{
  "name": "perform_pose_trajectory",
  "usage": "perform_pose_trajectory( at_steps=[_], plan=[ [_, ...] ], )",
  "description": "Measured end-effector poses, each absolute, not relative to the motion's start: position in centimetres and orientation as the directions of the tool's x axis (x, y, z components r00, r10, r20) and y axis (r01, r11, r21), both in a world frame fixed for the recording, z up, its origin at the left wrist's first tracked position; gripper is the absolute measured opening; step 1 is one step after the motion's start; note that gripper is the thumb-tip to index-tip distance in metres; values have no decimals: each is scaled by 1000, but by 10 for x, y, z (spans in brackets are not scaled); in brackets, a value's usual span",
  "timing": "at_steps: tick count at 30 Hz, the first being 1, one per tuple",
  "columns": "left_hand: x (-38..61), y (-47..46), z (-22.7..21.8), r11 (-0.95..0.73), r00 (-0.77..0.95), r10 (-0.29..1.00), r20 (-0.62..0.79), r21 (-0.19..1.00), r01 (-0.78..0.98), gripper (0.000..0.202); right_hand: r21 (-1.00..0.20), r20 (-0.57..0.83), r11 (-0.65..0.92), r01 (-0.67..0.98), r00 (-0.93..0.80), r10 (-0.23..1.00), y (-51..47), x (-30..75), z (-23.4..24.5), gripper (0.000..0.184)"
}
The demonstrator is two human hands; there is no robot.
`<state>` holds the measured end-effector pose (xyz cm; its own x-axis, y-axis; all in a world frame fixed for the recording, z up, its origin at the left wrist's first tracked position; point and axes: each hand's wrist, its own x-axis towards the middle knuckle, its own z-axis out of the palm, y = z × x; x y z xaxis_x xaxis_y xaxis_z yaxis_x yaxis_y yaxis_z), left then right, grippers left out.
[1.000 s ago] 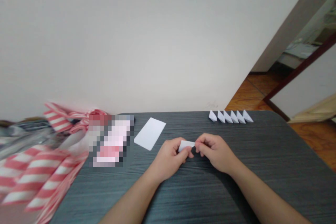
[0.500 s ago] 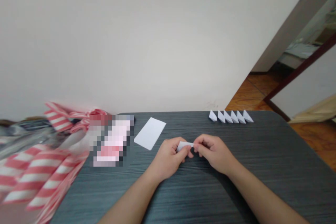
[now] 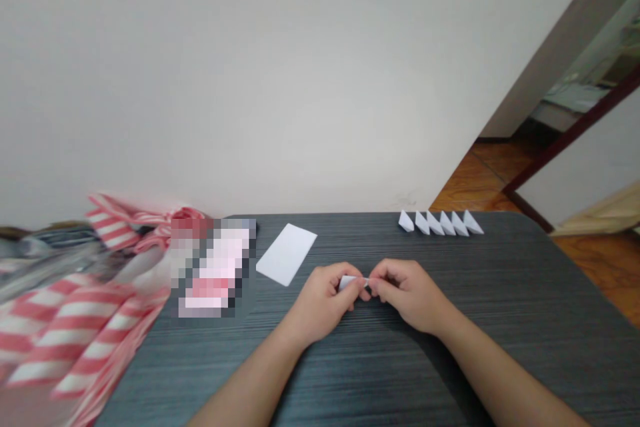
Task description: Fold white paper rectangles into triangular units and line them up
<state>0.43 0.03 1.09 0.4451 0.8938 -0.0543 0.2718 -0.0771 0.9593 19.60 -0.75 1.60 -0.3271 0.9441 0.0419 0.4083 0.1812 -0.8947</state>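
Observation:
A small folded piece of white paper [image 3: 353, 282] is pinched between my two hands above the dark table, and my fingers hide most of it. My left hand [image 3: 323, 300] holds its left end and my right hand [image 3: 407, 295] holds its right end. Beyond my left hand lies a flat white paper rectangle [image 3: 287, 254], not touching either hand. Several small folded paper triangles [image 3: 440, 223] stand in a tight row near the table's far edge, beyond my right hand.
The dark grey wood-grain table [image 3: 505, 280] meets a white wall at its far edge. A pink-and-white striped bag [image 3: 70, 340] lies over the left edge, next to a pixelated, unreadable pink packet [image 3: 213, 267]. Wooden floor [image 3: 480, 180] shows beyond the right corner.
My hands have drawn slightly closer together, and the folded paper between them looks narrower, with less of it showing. The paper rectangle and triangles have not moved.

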Motion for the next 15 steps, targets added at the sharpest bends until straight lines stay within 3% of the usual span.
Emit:
perform_pose_trajectory(
  at_steps=[9,15],
  plan=[
    [5,0,10,-46,419,905,-68,966,255,26,-912,12,133,388,-298,954,-8,195,15,17],
    [3,0,7,10,454,883,-120,971,239,22,-936,24,89,340,-192,981,-5,200,7,17]
  ],
)
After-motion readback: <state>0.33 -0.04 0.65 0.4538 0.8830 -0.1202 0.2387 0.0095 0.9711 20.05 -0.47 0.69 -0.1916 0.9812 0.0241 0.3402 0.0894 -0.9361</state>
